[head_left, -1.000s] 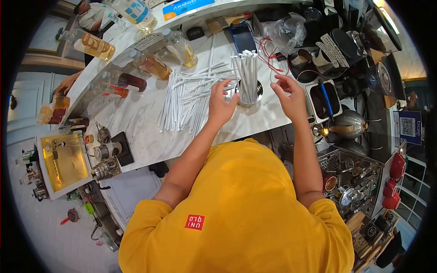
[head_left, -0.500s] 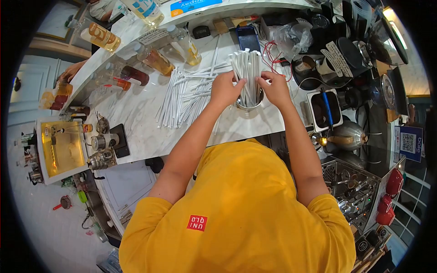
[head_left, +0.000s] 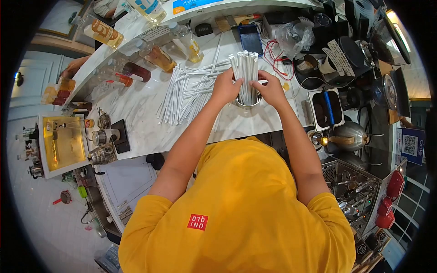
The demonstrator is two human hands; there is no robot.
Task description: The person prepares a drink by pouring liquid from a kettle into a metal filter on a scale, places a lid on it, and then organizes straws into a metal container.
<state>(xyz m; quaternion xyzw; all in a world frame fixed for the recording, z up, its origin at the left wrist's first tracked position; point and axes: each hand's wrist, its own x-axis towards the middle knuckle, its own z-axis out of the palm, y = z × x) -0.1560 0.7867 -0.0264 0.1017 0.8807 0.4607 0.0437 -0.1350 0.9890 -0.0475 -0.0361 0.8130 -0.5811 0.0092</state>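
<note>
A bundle of white, paper-wrapped straws (head_left: 246, 75) stands upright in a metal cup (head_left: 249, 103) on the marble counter. My left hand (head_left: 225, 87) presses its fingers against the bundle's left side. My right hand (head_left: 271, 88) holds the other side, thumb and fingers closed on the straws. Part of the cup's rim is hidden behind my hands. To the left of my left hand, a loose heap of the same wrapped straws (head_left: 184, 93) lies spread on the counter, some crossing each other.
Syrup bottles (head_left: 157, 57) line the counter's far left edge. A phone (head_left: 250, 38) and red cable (head_left: 272, 50) lie beyond the cup. At right are a rectangular container (head_left: 328, 109) with a blue-handled tool and a kettle (head_left: 350, 135). Another person's hand (head_left: 73, 68) rests beyond the bottles.
The straw bundle sits slightly lower and more compact between my hands. My right hand has moved a little left and down around it. The heap looks unchanged.
</note>
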